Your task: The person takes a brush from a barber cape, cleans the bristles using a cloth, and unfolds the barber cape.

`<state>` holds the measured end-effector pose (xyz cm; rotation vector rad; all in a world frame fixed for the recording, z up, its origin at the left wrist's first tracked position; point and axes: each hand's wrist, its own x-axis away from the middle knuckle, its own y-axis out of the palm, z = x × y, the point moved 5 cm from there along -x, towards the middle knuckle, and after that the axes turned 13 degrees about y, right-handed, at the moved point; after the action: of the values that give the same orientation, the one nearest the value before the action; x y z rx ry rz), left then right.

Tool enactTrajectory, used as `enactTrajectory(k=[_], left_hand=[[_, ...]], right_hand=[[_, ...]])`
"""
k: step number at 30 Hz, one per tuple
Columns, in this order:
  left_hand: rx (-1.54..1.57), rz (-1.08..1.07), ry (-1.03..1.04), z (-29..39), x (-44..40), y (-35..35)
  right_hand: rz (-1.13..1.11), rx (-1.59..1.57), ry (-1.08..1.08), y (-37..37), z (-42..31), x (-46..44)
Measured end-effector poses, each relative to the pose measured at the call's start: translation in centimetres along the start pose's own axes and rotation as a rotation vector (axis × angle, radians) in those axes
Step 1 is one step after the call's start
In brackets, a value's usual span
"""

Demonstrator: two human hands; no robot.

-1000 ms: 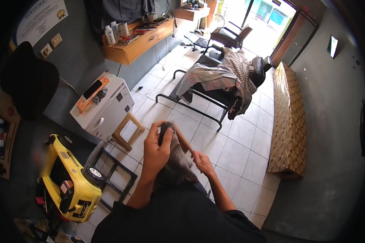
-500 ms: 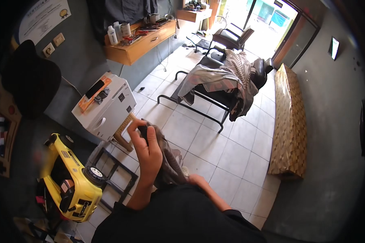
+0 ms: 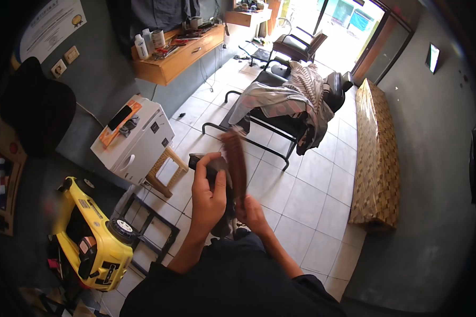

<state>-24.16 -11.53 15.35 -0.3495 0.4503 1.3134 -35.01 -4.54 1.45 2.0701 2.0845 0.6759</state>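
In front of my body, my left hand [image 3: 209, 193] is closed on a dark grey-brown cloth [image 3: 223, 227], with the thumb and fingers pinching its upper part. A dark edge of the cloth sticks out beside the fingertips. My right hand [image 3: 255, 215] is lower and to the right, its fingers closed at the bottom of a long brown strip [image 3: 235, 161]. That strip stands upright beside the left hand and is blurred by motion. Whether it is part of the same cloth I cannot tell. The cloth's lower end is partly hidden by my hands and black shirt.
A black reclining chair [image 3: 272, 79] ahead has crumpled garments [image 3: 296, 95] draped over it. To the left are a white cabinet [image 3: 137, 140], a wooden stool [image 3: 169, 171], a black frame [image 3: 164, 238] and a yellow toy car [image 3: 98, 227]. A long woven-pattern box [image 3: 375, 164] lines the right wall.
My right hand has come up from low by my body to beside the cloth. The brown strip now stands raised between my hands. My left hand has shifted slightly right.
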Motion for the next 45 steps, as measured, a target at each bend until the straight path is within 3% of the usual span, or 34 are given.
enactTrajectory(k=[2, 5, 8, 12, 15, 18, 19, 24, 28, 29, 31, 33, 34, 37, 38, 42, 44, 45], left_hand=[[-0.072, -0.029, 0.058, 0.1, -0.2, -0.1], [-0.118, -0.064, 0.077, 0.2, -0.2, -0.6], [-0.039, -0.093, 0.022, 0.1, 0.4, -0.8], [0.244, 0.003, -0.042, 1.6, 0.3, -0.8], [0.231, 0.031, 0.079, 2.7, -0.4, -1.0], [0.192, -0.074, 0.032, 1.0, -0.3, -1.0], [0.152, -0.098, 0.024, 0.6, -0.2, -0.9], [0.029, -0.181, 0.024, 0.2, -0.1, 0.2], [0.086, -0.060, 0.074, 1.2, -0.5, -0.3], [0.123, -0.008, 0.073, 1.2, -0.6, -0.7], [0.173, 0.093, 0.086, 1.3, -0.6, -1.9], [0.172, 0.167, 0.098, 1.8, -1.0, -3.0], [0.157, 0.205, 0.112, 1.8, -1.1, -3.4], [0.179, 0.188, 0.102, 1.9, -1.3, -3.9], [0.245, 0.198, 0.082, 1.6, -1.2, -3.7], [0.024, -0.081, -0.010, -1.3, -0.5, -2.4], [-0.058, -0.252, -0.072, -2.4, 0.2, -1.1], [-0.096, -0.326, -0.077, -2.6, 0.6, -0.4]], right_hand=[[-0.077, 0.119, 0.079, 0.1, 1.3, -0.5], [0.057, 0.839, -0.015, -3.2, 7.6, -1.5], [0.001, 1.271, 0.281, -9.2, 18.0, -0.7], [0.080, 1.473, 0.551, -11.9, 18.3, 2.2], [0.208, 1.298, 0.240, -15.3, 22.1, 1.0], [0.476, 0.479, 0.311, -12.6, 15.0, 0.2], [0.345, 0.063, 0.398, -10.4, 11.5, 0.5], [0.009, -0.358, 0.168, -3.7, 0.9, 1.5], [-0.152, -0.048, 0.270, -3.4, 3.8, 0.9], [-0.073, 0.210, 0.337, -4.8, 6.2, 0.5], [0.034, 0.655, 0.225, -7.7, 12.1, 0.2], [0.243, 1.197, 0.516, -9.3, 13.9, 2.6], [0.283, 1.322, 0.549, -10.0, 15.1, 3.3], [0.366, 1.301, 0.614, -12.2, 16.7, 4.2], [0.435, 1.240, 0.532, -12.8, 16.5, 3.8], [0.648, 0.799, 0.234, -13.2, 11.7, 1.0], [0.660, 0.640, 0.099, -10.6, 6.6, 0.4], [0.613, 0.635, 0.147, -9.4, 4.6, 0.4]])
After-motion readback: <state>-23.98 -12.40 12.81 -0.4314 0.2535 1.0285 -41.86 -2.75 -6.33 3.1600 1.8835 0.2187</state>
